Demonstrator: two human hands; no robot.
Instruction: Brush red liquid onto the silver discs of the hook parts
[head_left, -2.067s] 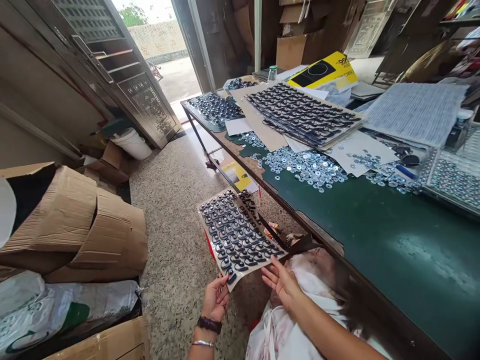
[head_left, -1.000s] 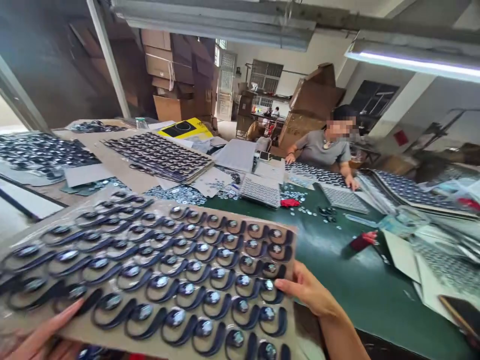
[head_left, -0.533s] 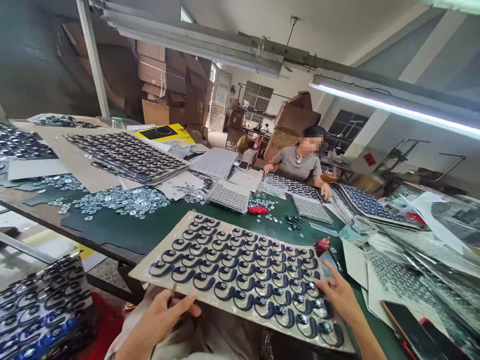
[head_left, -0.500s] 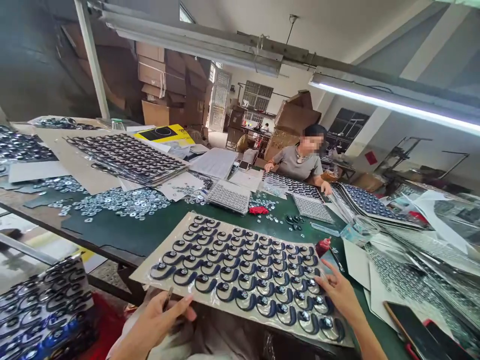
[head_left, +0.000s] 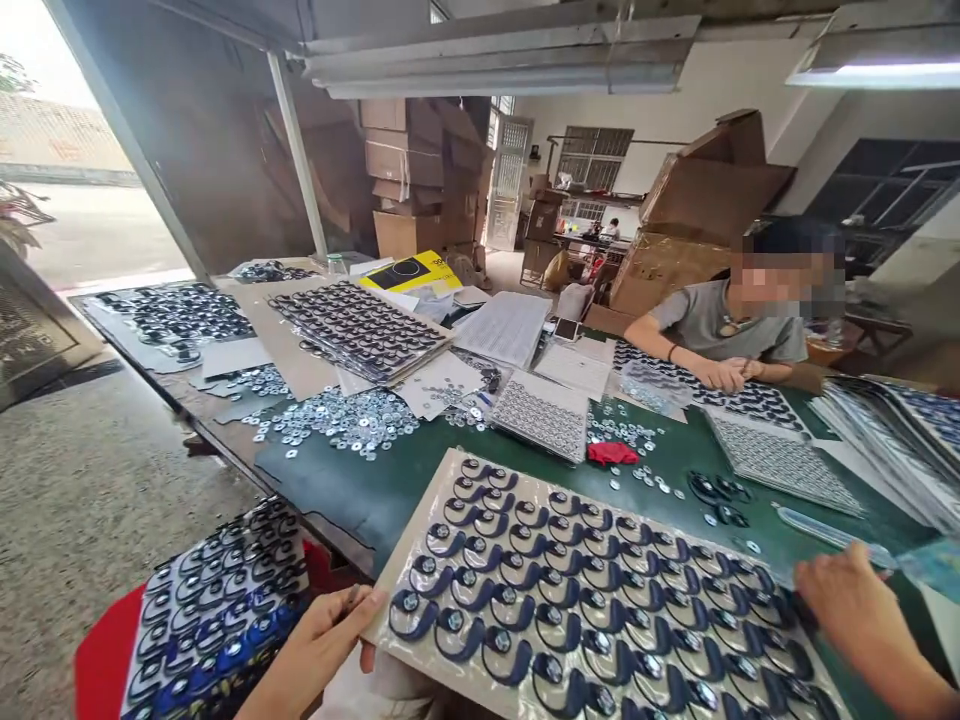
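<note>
A beige card sheet [head_left: 517, 590] carries rows of dark-blue hook-shaped pieces with shiny round centres, under clear plastic film. It lies tilted in front of me, partly over the table edge. My left hand [head_left: 319, 645] is closed on its lower left corner, thumb on top and fingers beneath. A small dark thing shows between those fingers, too small to name. At the sheet's right edge is my right hand [head_left: 862, 620], fingers curled against the border; slight blur hides exactly how they grip. A stack of similar filled sheets [head_left: 225, 600] stands low at my left.
Loose metal washers [head_left: 345, 415] are heaped on the green table [head_left: 322, 490]. Behind the sheet lie a packed card of small parts [head_left: 540, 415], a red cloth-like scrap [head_left: 613, 454] and several dark loose pieces [head_left: 716, 490]. Across the table sits a co-worker [head_left: 705, 330], hands together.
My view has turned left, so the table appears shifted right. The sheet has moved along with both hands. The left hand now grips its corner; the right-hand fingers, spread before, are curled.
</note>
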